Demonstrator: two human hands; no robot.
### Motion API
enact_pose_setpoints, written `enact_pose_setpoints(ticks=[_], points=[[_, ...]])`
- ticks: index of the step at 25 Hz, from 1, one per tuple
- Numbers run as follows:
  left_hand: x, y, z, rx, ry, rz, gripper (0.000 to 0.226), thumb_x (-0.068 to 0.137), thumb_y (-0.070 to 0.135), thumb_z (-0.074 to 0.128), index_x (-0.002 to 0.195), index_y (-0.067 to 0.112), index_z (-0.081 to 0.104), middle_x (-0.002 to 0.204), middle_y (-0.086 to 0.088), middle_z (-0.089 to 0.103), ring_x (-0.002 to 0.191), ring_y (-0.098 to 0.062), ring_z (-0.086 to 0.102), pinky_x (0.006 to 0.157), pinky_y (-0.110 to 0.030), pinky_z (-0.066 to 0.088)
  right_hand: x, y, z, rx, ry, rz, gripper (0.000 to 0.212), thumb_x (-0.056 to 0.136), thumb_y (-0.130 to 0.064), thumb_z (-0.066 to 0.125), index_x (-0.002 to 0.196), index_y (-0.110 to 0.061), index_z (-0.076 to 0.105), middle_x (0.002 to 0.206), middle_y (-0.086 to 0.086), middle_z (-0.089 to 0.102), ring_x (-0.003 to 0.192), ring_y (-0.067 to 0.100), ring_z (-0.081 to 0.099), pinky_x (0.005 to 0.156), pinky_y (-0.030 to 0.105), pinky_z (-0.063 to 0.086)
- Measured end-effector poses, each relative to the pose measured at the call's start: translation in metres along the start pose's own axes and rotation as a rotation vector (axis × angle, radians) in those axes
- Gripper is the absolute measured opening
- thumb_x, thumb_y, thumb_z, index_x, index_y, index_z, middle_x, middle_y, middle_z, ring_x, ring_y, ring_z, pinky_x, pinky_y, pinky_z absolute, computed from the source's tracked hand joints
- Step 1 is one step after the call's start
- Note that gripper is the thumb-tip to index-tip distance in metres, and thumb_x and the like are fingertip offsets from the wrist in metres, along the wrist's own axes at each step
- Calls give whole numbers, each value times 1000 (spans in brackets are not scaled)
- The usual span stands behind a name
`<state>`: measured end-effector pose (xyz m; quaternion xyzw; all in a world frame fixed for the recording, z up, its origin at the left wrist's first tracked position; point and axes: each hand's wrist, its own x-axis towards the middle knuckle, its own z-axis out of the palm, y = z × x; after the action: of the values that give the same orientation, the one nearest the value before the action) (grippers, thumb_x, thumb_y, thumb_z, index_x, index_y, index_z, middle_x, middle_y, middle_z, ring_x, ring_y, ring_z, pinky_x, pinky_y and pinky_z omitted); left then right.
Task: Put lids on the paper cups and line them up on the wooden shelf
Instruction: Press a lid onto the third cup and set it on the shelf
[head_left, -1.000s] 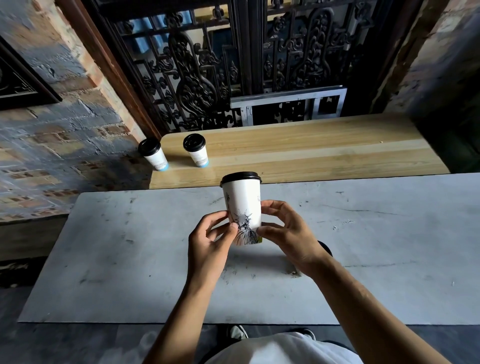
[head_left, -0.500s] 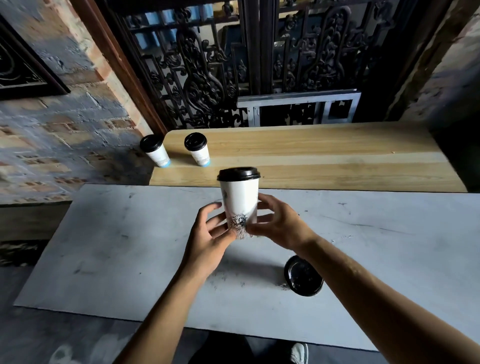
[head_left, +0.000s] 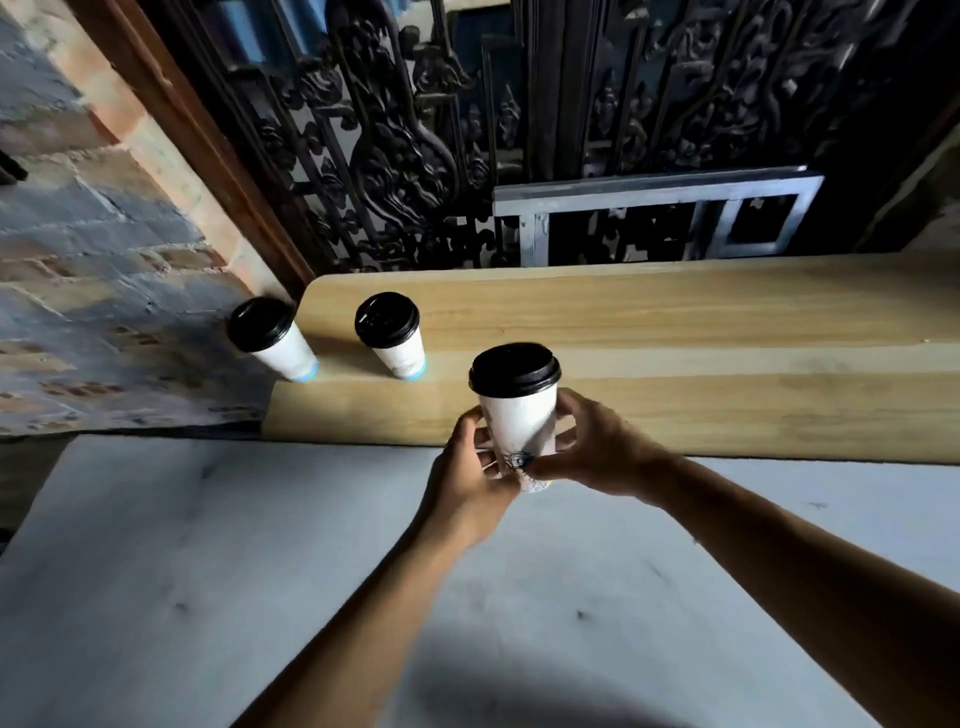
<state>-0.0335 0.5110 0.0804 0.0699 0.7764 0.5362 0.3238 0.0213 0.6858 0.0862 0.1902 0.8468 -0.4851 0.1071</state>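
Above the near edge of the wooden shelf (head_left: 675, 332), a third lidded paper cup (head_left: 519, 415) is held in the air between both hands, upright or nearly so, and not yet set down. Two lidded cups (head_left: 275, 340) (head_left: 392, 338) already stand side by side at the shelf's left end, a small gap between them, so the row looks begun and this cup seems the next to join it, probably just right of the second. Whether more cups wait elsewhere cannot be told; none show on the grey stone-like table (head_left: 208, 571) below. The left hand (head_left: 467, 483) curls round the cup's lower wall, thumb and fingers pinching near the base; the right hand (head_left: 597, 452) wraps the other side, fingers partly closed on the paper. Each cup is a white tapered paper cone, matte, with a domed black plastic lid (head_left: 514, 369) snapped over the rim; the held one bears a dark printed emblem low down, the standing two a pale blue band at the foot. Shelf boards are light, smooth, grained wood with a rounded corner.
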Motion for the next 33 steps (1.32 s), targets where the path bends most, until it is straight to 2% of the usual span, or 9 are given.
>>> enact_pose_setpoints(ticks=[4,7,9,14,16,19,21,24,33], points=[[119,-19,7,70,-16,145,84,70,2,77,142,28,44,136,-1,60,114,-14,64,96,-29,54,97,32,-2,-45,161,-88,87,68,-19,92,143,-16,47,123,2,70,105,20,72,89,39,61],[187,-24,11,119,42,255,68,63,11,72,119,44,56,114,0,71,106,-23,69,90,-40,59,148,54,-4,-134,258,-145,74,69,-26,89,135,-14,56,118,3,76,105,16,73,90,43,61],[215,-36,10,194,59,350,65,65,8,70,122,36,53,111,-4,73,106,-26,71,90,-54,60,170,68,-1,-179,282,-170,67,74,-27,87,132,-13,58,119,0,76,107,12,72,94,36,60],[233,-36,11,251,25,373,65,75,-3,74,124,29,46,104,-8,75,102,-23,73,91,-54,60,185,85,-3,-144,276,-189,66,78,-23,87,135,-14,54,114,-17,64,106,-1,66,89,9,53],[235,-37,13,252,45,355,61,76,-4,76,122,26,47,96,-6,75,94,-15,74,88,-42,62,190,89,-2,-92,276,-174,60,77,-17,86,130,-13,57,114,-16,67,103,-8,67,91,8,52],[231,-38,14,203,44,279,58,75,-13,73,125,8,51,86,9,66,71,13,63,70,-9,52,189,93,2,-105,288,-151,61,76,-11,82,131,-10,56,126,-4,71,113,3,69,102,27,55],[223,-39,13,116,76,213,72,73,-20,70,138,4,48,100,8,63,85,14,60,83,-9,50,178,92,2,-124,267,-117,88,74,-10,82,151,-10,38,147,3,61,127,14,63,109,34,51],[196,-48,7,65,92,161,84,78,-19,68,151,12,39,141,-7,55,128,-13,56,111,-28,46,145,92,-1,-202,247,-29,113,77,-20,83,163,-15,10,164,7,39,143,25,47,114,28,38],[24,-56,40,248,24,274,68,78,6,60,144,18,52,143,0,58,135,-13,54,117,-32,41,-41,93,-23,-275,199,-41,75,92,-31,69,157,-19,33,168,3,32,152,20,32,107,16,19]])
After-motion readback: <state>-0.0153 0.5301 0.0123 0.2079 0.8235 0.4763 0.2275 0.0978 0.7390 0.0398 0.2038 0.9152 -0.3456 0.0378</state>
